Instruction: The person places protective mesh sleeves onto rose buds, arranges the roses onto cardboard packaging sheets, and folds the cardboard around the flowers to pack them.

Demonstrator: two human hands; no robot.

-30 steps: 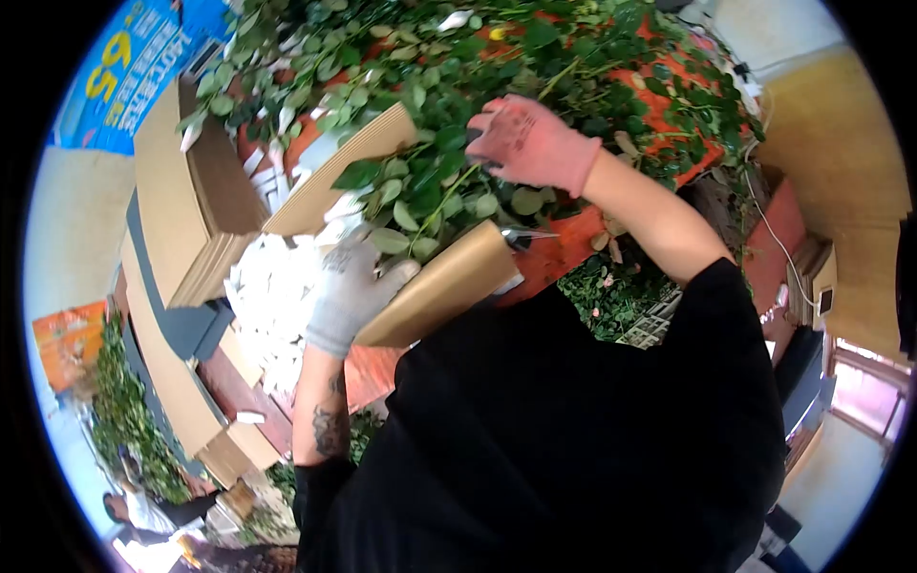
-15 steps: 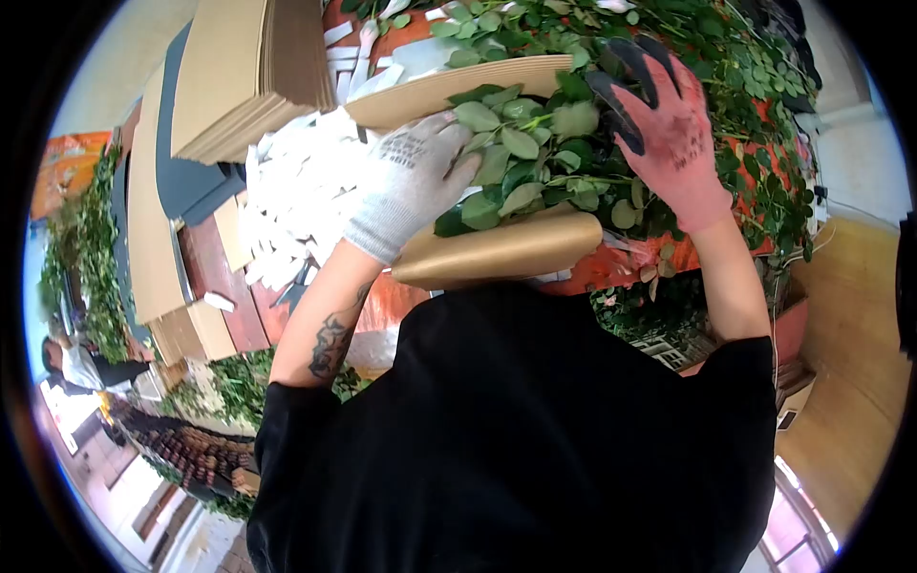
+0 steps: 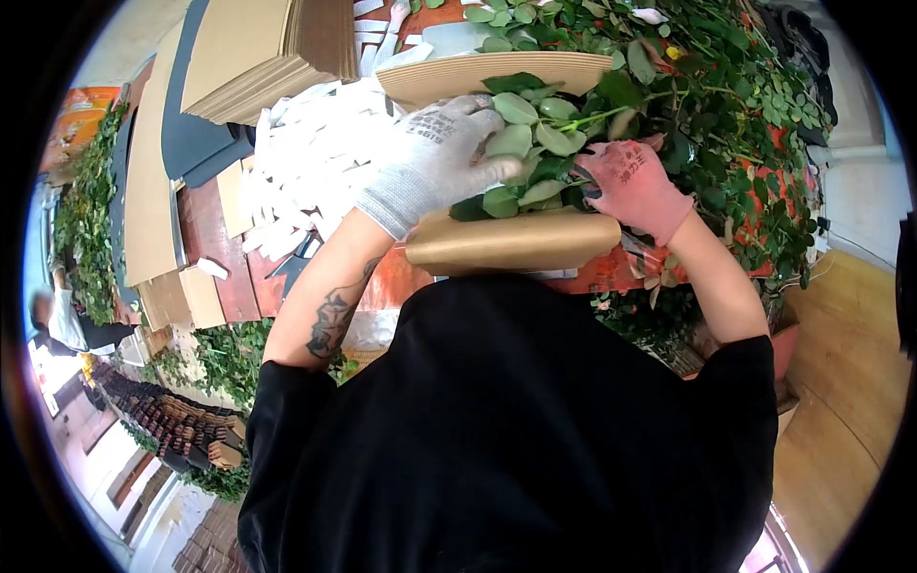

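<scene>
My left hand [image 3: 447, 153], in a whitish knit glove, rests at the left end of a bunch of leafy stems [image 3: 540, 138]. Its thumb is stretched out apart from the fingers, and some fingertips are out of sight among the leaves. At the right side of the bunch, my right hand [image 3: 635, 181] wears a pink glove with dark fingers, which are curled round the stems. The bunch lies in a sheet of brown corrugated cardboard [image 3: 516, 241]. Its rolled near edge and raised far edge show on both sides of the leaves.
White paper strips [image 3: 310, 158] are heaped left of the bunch. Behind them stands a tall stack of cardboard sheets [image 3: 258, 57]. More leafy stems [image 3: 735, 95] cover the table's right side. Another person [image 3: 67, 320] is at the far left.
My right hand has come down and left from above the foliage, and its spread fingers have closed on the stems. My left hand has shifted slightly, its thumb now stretched over the leaves.
</scene>
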